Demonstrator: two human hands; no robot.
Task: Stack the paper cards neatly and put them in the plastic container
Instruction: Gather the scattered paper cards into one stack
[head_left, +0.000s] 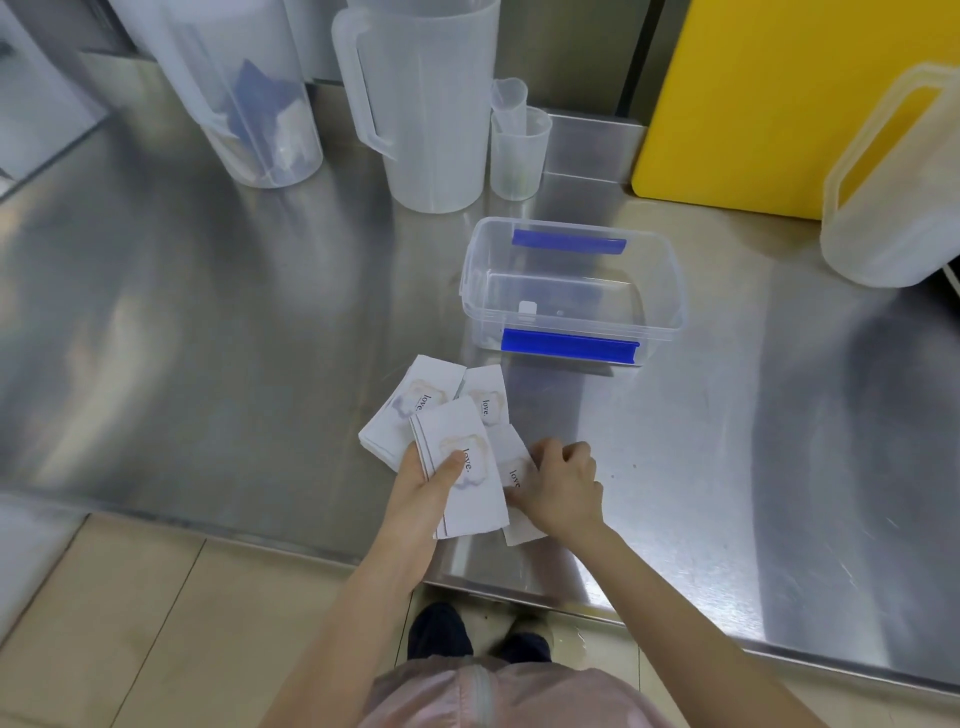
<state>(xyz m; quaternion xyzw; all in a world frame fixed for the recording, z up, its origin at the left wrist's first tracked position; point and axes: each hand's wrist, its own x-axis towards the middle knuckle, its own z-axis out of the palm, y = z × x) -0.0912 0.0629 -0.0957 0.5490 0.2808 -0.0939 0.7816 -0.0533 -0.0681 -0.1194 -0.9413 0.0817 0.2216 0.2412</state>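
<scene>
I am gripping a small stack of white paper cards printed "love." (470, 470) in my left hand (421, 493), thumb lying across the top card and fingers curled beneath, just above the near edge of the brushed stainless steel bench (208, 322). My right hand (563, 488) is pressing down on another white card (511, 475) lying on the bench, fingers bent and closed over its edge, touching the stack's right side. More loose white cards (400, 410) are lying fanned and overlapping on the bench just beyond my left hand. The clear rectangular plastic container with blue clip handles (571, 291) is standing open, near the cards and beyond them to the right. Behind it, translucent plastic measuring jugs (431, 104) are standing by a yellow cutting board (769, 93).
</scene>
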